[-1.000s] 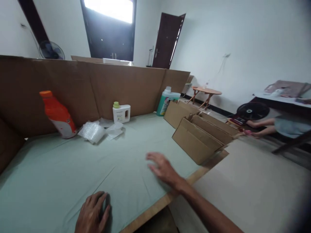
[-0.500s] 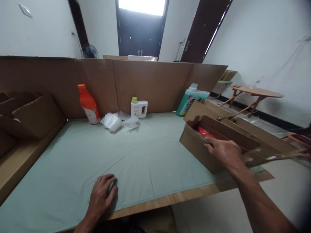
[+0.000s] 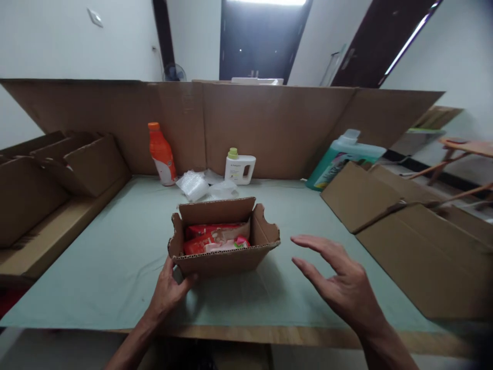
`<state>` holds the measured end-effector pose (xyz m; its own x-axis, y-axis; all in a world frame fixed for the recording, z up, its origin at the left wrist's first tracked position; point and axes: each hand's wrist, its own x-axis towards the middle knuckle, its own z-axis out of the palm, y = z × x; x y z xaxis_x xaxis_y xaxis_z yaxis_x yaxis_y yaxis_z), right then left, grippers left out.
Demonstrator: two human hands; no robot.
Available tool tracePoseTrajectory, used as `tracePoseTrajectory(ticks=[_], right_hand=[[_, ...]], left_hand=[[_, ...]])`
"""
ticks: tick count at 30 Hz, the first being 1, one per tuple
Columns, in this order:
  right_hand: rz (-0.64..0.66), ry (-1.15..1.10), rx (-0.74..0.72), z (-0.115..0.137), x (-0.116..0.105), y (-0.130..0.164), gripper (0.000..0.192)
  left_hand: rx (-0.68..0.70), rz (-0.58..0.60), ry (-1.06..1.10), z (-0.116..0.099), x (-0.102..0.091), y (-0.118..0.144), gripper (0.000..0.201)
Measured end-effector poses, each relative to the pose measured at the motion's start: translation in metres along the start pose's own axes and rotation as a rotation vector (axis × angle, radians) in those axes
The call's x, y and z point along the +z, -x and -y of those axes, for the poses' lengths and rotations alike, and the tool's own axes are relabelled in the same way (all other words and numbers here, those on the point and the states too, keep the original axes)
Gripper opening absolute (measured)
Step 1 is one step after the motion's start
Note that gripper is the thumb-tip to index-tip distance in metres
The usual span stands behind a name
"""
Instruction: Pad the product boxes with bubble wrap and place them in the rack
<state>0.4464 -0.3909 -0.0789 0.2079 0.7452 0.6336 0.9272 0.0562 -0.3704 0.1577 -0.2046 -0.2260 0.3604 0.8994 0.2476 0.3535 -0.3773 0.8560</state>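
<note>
A small open cardboard box (image 3: 227, 263) is at the middle of the table near the front edge, its top flaps raised. Inside lie red packets (image 3: 200, 244) and a pink-and-white packet (image 3: 227, 245). My left hand (image 3: 169, 288) grips the lower left corner of the box, thumb against the front face and fingers partly hidden behind the side. To the right of the box, my right hand (image 3: 339, 280) hovers apart from it, thumb and fingers spread, holding nothing.
At the back stand an orange bottle (image 3: 162, 156), bubble wrap (image 3: 192, 185), a white jug (image 3: 239, 168) and a leaning teal jug (image 3: 342, 156). Cardboard boxes flank the table at left (image 3: 92, 164) and right (image 3: 423, 252). A cardboard screen (image 3: 277, 123) runs behind.
The small box has moved from the right side to the middle front. My right hand has let go of it and opened; my left hand has taken hold of its left corner.
</note>
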Motion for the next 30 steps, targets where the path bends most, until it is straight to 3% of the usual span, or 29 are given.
tracePoseTrajectory(ticks=[2,4,6,9,16,20,22,25,27,30], right_hand=[[0.128,-0.104,0.211,-0.028,0.019,0.013,0.035],[0.304,-0.237,0.324,-0.045,0.048,0.023,0.046],[0.417,-0.361,0.343,-0.050,0.078,0.028,0.050],[0.462,-0.474,0.348,-0.046,0.106,0.029,0.049],[0.457,-0.568,0.279,-0.046,0.125,0.024,0.082],[0.490,-0.558,0.249,-0.061,0.128,0.019,0.077],[0.506,-0.511,0.190,-0.077,0.125,0.003,0.060],[0.420,-0.313,0.151,-0.103,0.129,-0.048,0.041],[0.367,-0.179,0.119,-0.114,0.145,-0.093,0.043],[0.374,-0.124,0.068,-0.117,0.188,-0.159,0.058]], left_hand=[[-0.038,-0.011,-0.003,0.000,0.000,0.003,0.056],[-0.047,-0.025,-0.027,0.002,0.002,0.006,0.049],[-0.048,-0.065,-0.054,0.004,0.005,0.008,0.042],[-0.059,-0.113,-0.055,0.005,0.008,-0.001,0.031],[-0.047,-0.177,-0.044,0.007,0.003,-0.043,0.026],[-0.054,-0.247,-0.111,0.020,0.002,-0.042,0.025],[-0.050,-0.262,-0.111,0.029,0.002,-0.036,0.022],[-0.044,-0.251,-0.078,0.044,0.007,-0.028,0.022],[-0.072,-0.261,-0.072,0.054,0.012,-0.022,0.022],[-0.122,-0.253,-0.080,0.070,0.020,-0.014,0.023]])
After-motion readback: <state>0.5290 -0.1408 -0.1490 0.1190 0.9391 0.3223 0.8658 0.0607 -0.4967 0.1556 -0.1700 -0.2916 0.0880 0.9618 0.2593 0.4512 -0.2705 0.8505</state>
